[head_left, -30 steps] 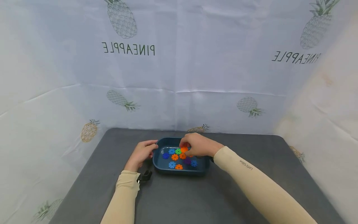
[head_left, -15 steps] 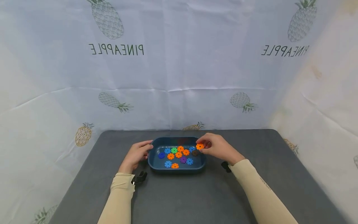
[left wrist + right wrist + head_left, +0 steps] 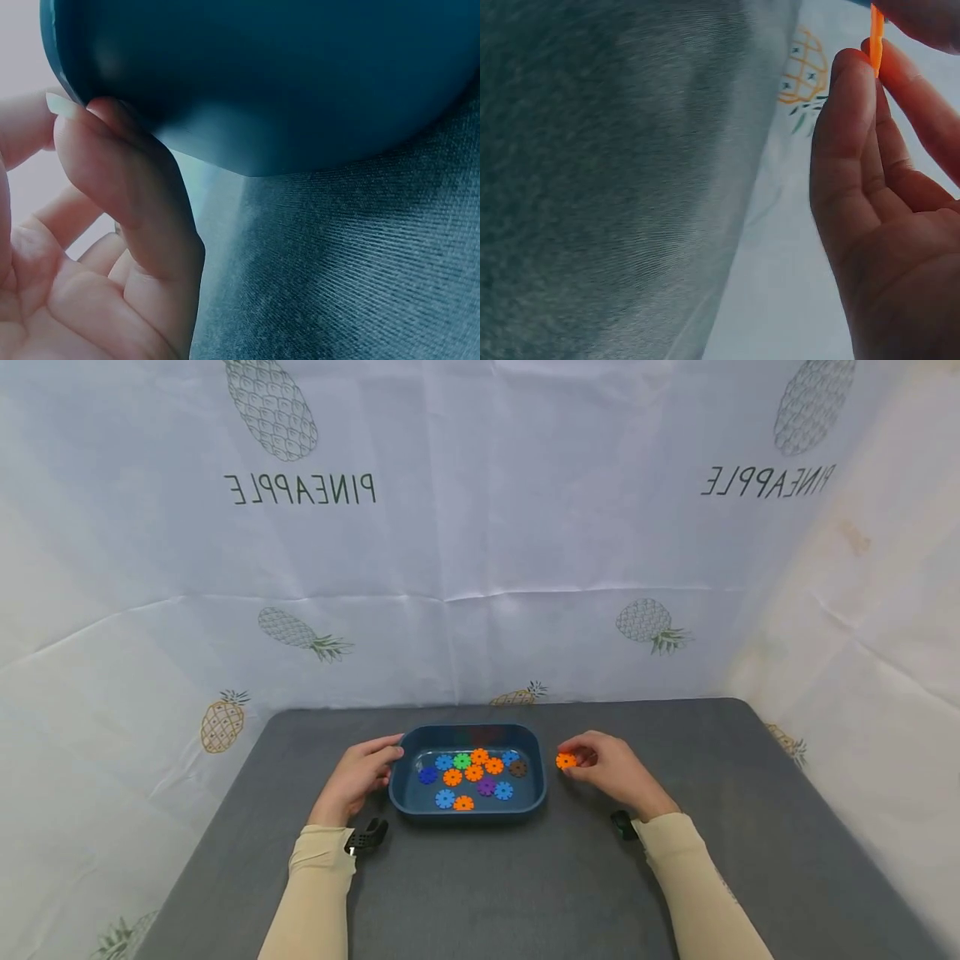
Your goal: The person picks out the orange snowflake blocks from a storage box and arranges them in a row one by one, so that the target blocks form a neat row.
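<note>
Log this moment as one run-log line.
left hand: holds blue tray at left end | right hand: pinches orange disc, right of tray | in tray: other colored discs

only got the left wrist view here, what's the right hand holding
Observer: The right hand pinches an orange disc between its fingers.
Operator: where's that disc now
Observer: In the head view it is to the right of the tray, outside the rim.
Operator: i just see the tray's outer wall, anything inside
Observer: Yes, a green disc, a purple disc and a brown disc, among others.
</note>
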A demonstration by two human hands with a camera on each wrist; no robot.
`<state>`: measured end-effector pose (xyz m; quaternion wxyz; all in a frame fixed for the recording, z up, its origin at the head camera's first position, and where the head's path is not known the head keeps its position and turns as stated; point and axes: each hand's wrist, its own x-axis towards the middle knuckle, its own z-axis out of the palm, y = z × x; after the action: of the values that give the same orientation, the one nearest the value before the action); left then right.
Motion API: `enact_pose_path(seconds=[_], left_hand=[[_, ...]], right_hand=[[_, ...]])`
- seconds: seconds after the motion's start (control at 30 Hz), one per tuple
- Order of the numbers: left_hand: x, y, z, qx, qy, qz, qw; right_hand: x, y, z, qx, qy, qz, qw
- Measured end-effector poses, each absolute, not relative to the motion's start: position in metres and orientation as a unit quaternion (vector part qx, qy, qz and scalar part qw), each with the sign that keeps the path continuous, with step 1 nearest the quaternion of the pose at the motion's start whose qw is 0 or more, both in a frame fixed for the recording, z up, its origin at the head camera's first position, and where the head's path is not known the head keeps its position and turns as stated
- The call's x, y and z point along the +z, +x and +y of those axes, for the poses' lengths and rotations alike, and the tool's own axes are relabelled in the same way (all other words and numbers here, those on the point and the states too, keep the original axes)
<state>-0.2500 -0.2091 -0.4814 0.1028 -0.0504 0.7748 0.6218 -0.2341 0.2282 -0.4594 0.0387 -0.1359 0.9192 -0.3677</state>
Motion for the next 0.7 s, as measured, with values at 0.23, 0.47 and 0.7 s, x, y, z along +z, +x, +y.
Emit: enact_pose_path(seconds=[0.23,0.47,0.7], left_hand=[[-0.481,-0.249,-0.209,0.627,-0.043,0.771,0.100],[-0.480,-0.249,-0.209,0.623,-0.043,0.774,0.102],[-0.480,-0.250,-0.210,0.622,-0.039,0.774,0.111]], right_hand=[[-0.470,-0.238,0.229,-0.339,-0.113,0.933,0.052],[-0.477,-0.240,0.228,-0.327,-0.111,0.937,0.056],[-0.474,-0.241,0.225,-0.310,-0.112,0.942,0.057]])
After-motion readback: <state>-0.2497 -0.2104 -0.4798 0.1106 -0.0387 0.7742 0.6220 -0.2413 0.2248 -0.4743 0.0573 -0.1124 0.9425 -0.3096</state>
